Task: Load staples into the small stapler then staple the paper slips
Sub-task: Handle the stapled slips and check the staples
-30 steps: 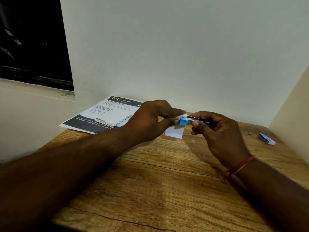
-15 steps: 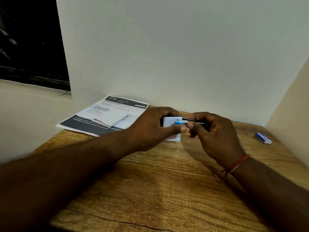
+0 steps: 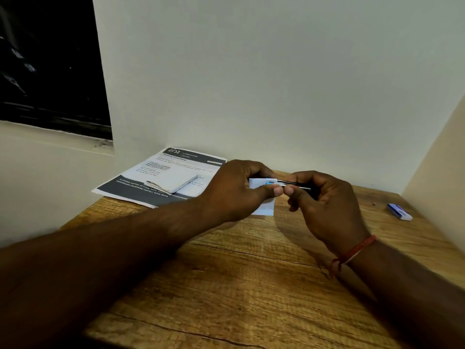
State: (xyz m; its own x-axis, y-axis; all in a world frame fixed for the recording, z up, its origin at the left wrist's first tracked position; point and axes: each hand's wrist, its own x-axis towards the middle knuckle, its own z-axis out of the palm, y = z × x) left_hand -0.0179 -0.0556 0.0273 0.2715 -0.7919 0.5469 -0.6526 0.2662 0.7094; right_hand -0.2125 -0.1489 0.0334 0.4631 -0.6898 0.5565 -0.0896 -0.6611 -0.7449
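The left hand (image 3: 234, 191) pinched the white slips (image 3: 259, 183) above the table (image 3: 251, 285); the right hand (image 3: 324, 202) gripped the stapler (image 3: 289, 183), its blue tip over the slips' edge. A firm, square squeeze with the edges aligned would serve best. The sheet (image 3: 161, 172) behind read "2732 LIVING ROOM"; the box (image 3: 399, 211) at far right was unreadable.

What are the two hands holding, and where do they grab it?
The left hand pinches the white paper slips near their top edge. The right hand grips the small stapler around its back end; its blue tip sits on the slips.
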